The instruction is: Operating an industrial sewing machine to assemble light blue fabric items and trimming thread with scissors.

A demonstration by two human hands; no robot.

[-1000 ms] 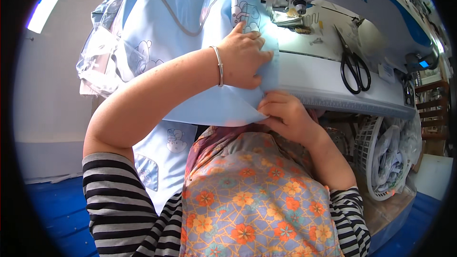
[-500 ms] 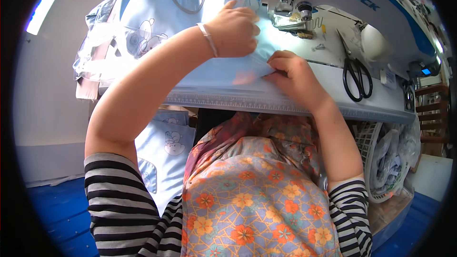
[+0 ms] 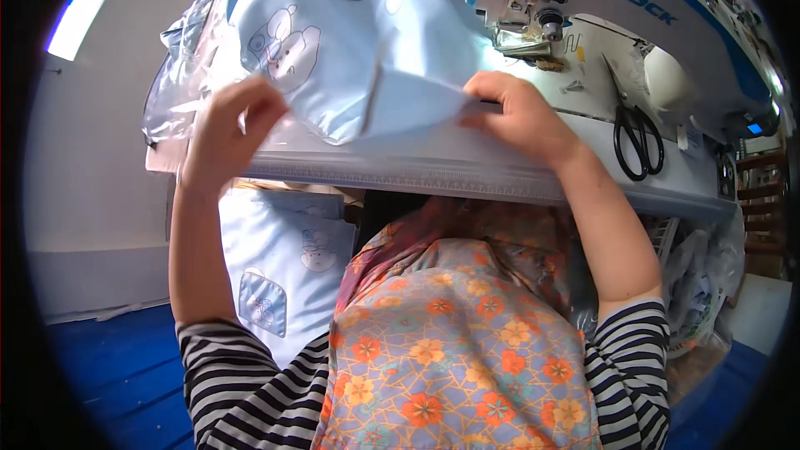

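Observation:
A light blue fabric piece (image 3: pixel 350 42) with a printed cartoon animal and grey piping lies over the sewing table, its near edge lifted and partly blurred. My right hand (image 3: pixel 521 121) pinches a corner of it between thumb and fingers, just in front of the sewing machine (image 3: pixel 617 25). At the fabric's near left edge is my left hand (image 3: pixel 237 125), fingers curled into a pinch. Its fingertips meet the cloth, though motion blur softens the contact. The machine's presser foot area (image 3: pixel 533 46) sits beyond the right hand, apart from the fabric's lifted corner.
Black-handled scissors (image 3: pixel 637 142) lie on the table to the right. A ruler strip (image 3: pixel 400 177) runs along the front edge. More printed blue fabric (image 3: pixel 287 271) rests below the table at left. A basket with plastic bags (image 3: pixel 692 283) stands at lower right.
My left hand has moved left and nearer, from beside the machine to the fabric's left edge. The fabric has shifted and its near part is raised. My right hand keeps its pinch.

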